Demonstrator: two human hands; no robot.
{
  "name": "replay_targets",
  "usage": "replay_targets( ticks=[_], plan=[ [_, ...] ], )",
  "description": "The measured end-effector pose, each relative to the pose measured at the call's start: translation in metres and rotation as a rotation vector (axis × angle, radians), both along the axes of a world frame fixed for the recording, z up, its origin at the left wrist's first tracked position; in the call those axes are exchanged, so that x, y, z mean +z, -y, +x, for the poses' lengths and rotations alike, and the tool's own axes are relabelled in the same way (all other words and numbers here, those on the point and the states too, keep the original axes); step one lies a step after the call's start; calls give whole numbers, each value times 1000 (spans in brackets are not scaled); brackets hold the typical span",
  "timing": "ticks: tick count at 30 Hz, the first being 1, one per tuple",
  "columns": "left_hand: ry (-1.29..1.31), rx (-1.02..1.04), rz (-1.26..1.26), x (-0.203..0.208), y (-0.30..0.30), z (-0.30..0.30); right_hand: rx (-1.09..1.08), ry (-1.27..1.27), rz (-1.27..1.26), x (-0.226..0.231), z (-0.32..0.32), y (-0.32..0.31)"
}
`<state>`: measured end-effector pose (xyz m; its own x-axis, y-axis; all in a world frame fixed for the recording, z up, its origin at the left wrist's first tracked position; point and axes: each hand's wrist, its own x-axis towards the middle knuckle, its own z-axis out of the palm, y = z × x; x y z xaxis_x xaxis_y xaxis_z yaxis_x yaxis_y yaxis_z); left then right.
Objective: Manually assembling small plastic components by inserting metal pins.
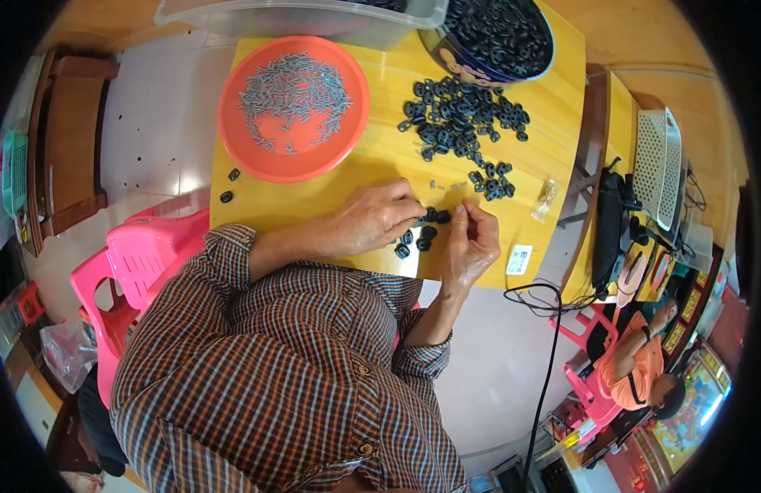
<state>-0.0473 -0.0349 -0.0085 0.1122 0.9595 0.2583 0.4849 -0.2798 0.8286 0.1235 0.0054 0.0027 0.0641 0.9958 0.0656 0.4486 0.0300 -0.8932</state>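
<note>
My left hand (379, 218) reaches over the near part of the yellow table (380, 164), its fingertips pinched together at a small black plastic piece. My right hand (474, 238) is raised on the other side, thumb and forefinger closed together; what they hold is too small to make out. Between the hands lie a few small black two-holed pieces (431, 215), with more (403, 249) near the table edge. Just beyond my fingertips are some tiny metal bits (443, 186). A loose pile of the black pieces (458, 119) spreads farther off.
At the far left, a round red plate (232, 123) holds many thin grey metal pieces. A tub (479, 79) full of black pieces and a clear plastic box (315, 18) stand at the back. A small clear bag (545, 200) and a white label (518, 260) lie right. Another person (631, 366) sits at lower right.
</note>
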Motion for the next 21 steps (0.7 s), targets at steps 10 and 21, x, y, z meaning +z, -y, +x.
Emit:
replay_targets(
  ticks=[10,21],
  plan=[
    [-61,-25,-4,12,12,-26,422,123,138,33,-76,-20],
    [-7,-50,80,0,30,-38,569,346,133,17,-128,-38]
  ],
)
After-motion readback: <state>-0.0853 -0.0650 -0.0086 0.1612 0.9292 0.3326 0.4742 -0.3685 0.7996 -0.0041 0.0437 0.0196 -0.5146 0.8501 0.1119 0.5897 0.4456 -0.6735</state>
